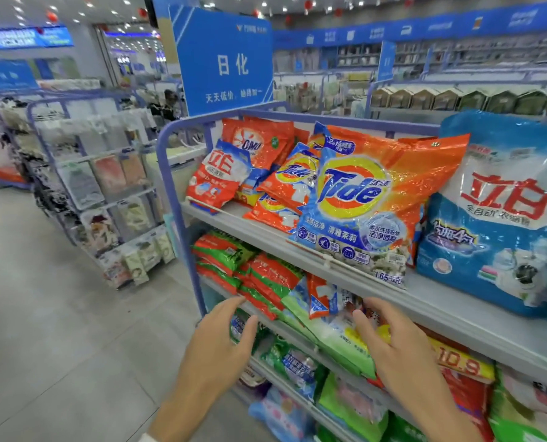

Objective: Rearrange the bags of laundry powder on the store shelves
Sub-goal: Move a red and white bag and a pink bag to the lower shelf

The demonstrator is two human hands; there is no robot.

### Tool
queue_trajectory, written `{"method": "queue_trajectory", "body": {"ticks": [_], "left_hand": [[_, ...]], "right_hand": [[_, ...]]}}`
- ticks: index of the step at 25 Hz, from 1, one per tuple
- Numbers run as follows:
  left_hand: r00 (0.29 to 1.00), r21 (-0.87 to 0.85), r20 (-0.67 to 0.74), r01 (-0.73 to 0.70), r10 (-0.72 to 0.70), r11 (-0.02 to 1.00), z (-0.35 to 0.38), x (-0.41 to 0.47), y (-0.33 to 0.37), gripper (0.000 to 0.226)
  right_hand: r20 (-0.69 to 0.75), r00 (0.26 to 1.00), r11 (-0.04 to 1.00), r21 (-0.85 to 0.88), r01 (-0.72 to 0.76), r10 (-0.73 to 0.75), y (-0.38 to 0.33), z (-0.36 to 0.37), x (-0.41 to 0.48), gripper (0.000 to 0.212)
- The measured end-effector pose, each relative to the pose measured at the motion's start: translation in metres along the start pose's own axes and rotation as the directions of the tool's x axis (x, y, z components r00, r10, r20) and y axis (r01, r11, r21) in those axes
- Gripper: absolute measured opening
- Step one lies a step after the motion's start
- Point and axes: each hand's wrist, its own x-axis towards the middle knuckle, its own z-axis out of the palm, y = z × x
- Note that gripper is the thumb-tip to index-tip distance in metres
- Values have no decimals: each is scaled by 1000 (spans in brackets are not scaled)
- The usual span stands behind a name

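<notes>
The top shelf [441, 301] carries laundry powder bags: a large orange Tide bag [361, 199] leaning forward, smaller Tide bags [285, 186] behind it, a small red and white bag [216, 177], an orange OMO bag [259, 141] and a big blue and white bag [502, 212]. On the second shelf lie red and green bags [259, 275] and a pale green and white bag [329, 333]. My left hand [221, 342] hovers open just in front of the red and green bags. My right hand [393, 342] rests with spread fingers on the pale green bag.
Lower shelves hold more green, blue and red bags [301, 368] and a yellow 10.9 price tag [460, 362]. A blue sign [227, 62] stands above the shelf unit. To the left runs a grey tiled aisle [58, 330] with a rack of hanging packets [106, 193].
</notes>
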Motion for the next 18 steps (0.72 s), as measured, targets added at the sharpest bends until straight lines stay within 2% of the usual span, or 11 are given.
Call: {"method": "queue_trajectory", "body": {"ticks": [8,13,18], "left_hand": [[1000,-8,13,28,-27,1000,-18,78,-66,49],[999,-40,12,-35,36,999,-52,163,-118,52],[994,-168,-20,-109,107,980,-79,266,-143,61]], "right_hand": [[39,999,996,82,-21,17,-52,77,70,48],[3,1000,994,108,13,-13,-113,149,124,45],[-72,997,991,136,21,-12,-171,192,191,48]]}}
